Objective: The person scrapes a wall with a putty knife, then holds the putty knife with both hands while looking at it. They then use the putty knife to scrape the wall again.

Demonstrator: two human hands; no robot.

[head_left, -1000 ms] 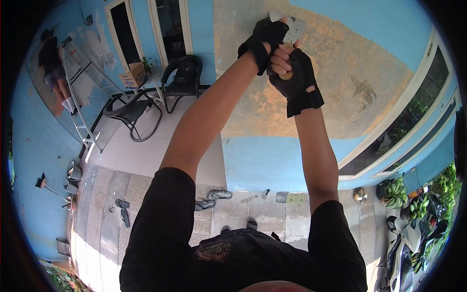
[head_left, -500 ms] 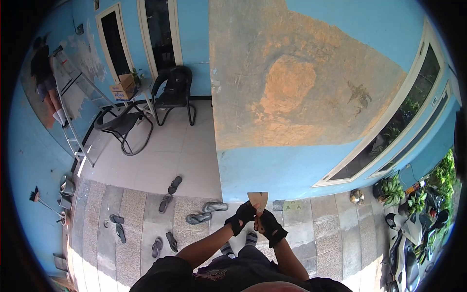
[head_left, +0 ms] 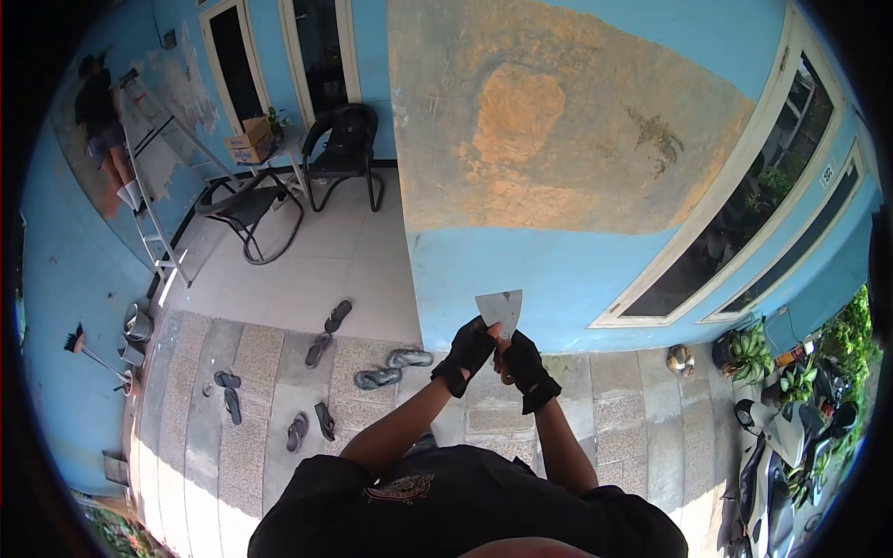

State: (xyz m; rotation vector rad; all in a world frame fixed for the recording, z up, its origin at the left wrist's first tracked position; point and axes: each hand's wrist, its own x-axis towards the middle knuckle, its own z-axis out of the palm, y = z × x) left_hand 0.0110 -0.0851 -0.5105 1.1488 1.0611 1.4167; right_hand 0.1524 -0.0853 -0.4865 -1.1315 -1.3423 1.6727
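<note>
A scraper with a wide flat metal blade (head_left: 500, 310) points up toward the blue wall (head_left: 502, 270). My right hand (head_left: 526, 365), in a black fingerless glove, is wrapped round its handle below the blade. My left hand (head_left: 471, 351), gloved the same way, is closed at the blade's base, its fingertips touching the lower part of the metal. Above the scraper, a large bare patch (head_left: 577, 121) of grey and orange plaster shows on the wall.
On the left, a person (head_left: 99, 121) stands on a ladder (head_left: 153, 177). Black chairs (head_left: 342, 153) and a cardboard box (head_left: 249, 141) stand on the porch. Sandals (head_left: 377, 378) lie on the paving. Plants (head_left: 747, 353) and a motorbike (head_left: 777, 446) are at the right.
Both my hands have risen with the scraper, whose blade now looks grey and faces me more broadly. The view has tilted, so the wall patch sits higher and my feet are hidden.
</note>
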